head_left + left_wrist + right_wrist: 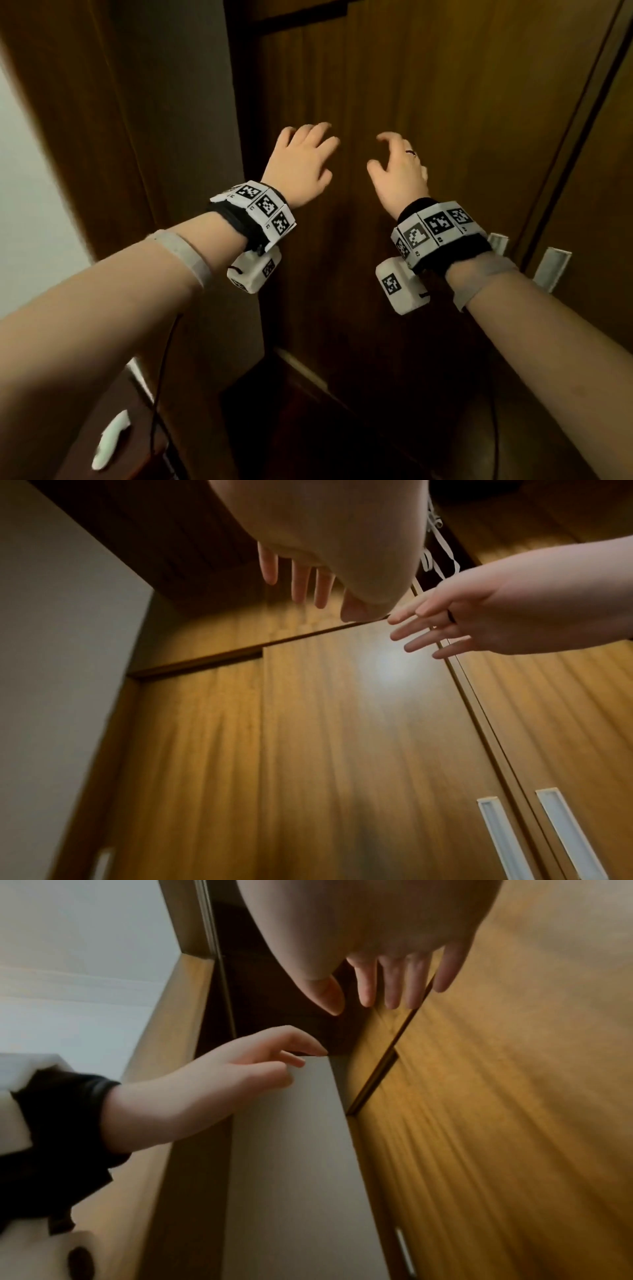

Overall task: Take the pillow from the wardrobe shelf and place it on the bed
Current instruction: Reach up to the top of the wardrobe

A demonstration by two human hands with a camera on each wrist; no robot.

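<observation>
No pillow or bed shows in any view. I stand close to a brown wooden wardrobe door (428, 85), which is closed. My left hand (320, 154) and right hand (380, 154) are raised side by side in front of it, fingers loosely spread, holding nothing. In the left wrist view my left hand's fingers (301, 582) hang straight, and the right hand (445, 626) reaches in with its fingers extended. In the right wrist view the left hand (291, 1056) is near the edge of a dark recess (274, 1001) above the doors. What is inside the recess is hidden.
Two white recessed handles (503, 837) (565, 831) flank the seam between the doors. White strings (441, 555) hang at the dark top. A pale wall (27, 205) stands at the left. A small white object (109, 442) lies on a low wooden surface at bottom left.
</observation>
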